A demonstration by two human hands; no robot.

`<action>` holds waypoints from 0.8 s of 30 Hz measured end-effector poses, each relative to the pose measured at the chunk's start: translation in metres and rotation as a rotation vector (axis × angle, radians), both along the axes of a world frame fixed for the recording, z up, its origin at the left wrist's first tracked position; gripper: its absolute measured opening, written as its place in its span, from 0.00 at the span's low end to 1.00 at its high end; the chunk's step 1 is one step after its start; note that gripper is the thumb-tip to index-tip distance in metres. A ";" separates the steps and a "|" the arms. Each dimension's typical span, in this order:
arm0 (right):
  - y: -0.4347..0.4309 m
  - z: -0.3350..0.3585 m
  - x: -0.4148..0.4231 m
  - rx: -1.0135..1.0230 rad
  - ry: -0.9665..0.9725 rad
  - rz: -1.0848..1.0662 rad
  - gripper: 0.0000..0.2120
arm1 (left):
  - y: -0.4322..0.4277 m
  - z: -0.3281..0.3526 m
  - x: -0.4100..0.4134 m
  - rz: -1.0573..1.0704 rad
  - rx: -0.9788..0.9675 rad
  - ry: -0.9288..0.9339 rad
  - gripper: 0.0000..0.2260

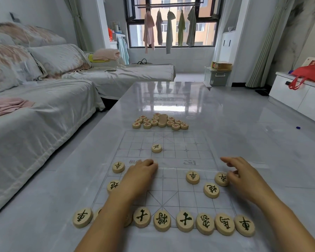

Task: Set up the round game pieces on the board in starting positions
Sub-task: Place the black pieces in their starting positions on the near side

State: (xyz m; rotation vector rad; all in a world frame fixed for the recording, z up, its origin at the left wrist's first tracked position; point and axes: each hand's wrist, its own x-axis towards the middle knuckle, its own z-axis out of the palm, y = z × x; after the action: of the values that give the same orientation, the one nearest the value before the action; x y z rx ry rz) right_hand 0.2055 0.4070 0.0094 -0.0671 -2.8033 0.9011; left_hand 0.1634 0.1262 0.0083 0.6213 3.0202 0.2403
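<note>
The board (173,190) is a clear sheet with a printed grid on the table. Black-lettered round wooden pieces line its near edge, such as one at the near right corner (244,225). Several more stand further up the near half, and a lone one (156,148) sits in the far half. A pile of red-lettered pieces (160,121) lies beyond the far edge. My left hand (140,176) is curled over the board's left middle, and a pale sliver of a piece shows at its fingertips. My right hand (244,177) has spread fingers, its thumb beside the right-edge piece (221,179).
The glossy grey table (171,99) runs away from me. A covered sofa (44,110) stands along its left side. A white cabinet with a red bag (309,75) is at the right. A grey storage box (217,76) sits on the floor beyond the table.
</note>
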 end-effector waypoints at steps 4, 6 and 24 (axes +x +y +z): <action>0.001 -0.001 -0.001 0.009 -0.008 0.007 0.19 | -0.003 0.005 0.006 -0.105 0.101 -0.104 0.22; 0.001 -0.001 -0.001 0.011 -0.013 0.005 0.19 | -0.006 0.008 0.012 -0.164 0.162 -0.163 0.21; -0.008 0.000 0.001 0.015 -0.045 0.000 0.17 | -0.048 0.011 0.007 0.123 0.333 -0.063 0.23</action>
State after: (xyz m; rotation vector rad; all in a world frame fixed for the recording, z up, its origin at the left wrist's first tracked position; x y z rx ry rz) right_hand 0.2062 0.3988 0.0092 -0.0871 -2.8512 0.8896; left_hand 0.1708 0.0783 0.0193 0.4341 2.9815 0.7643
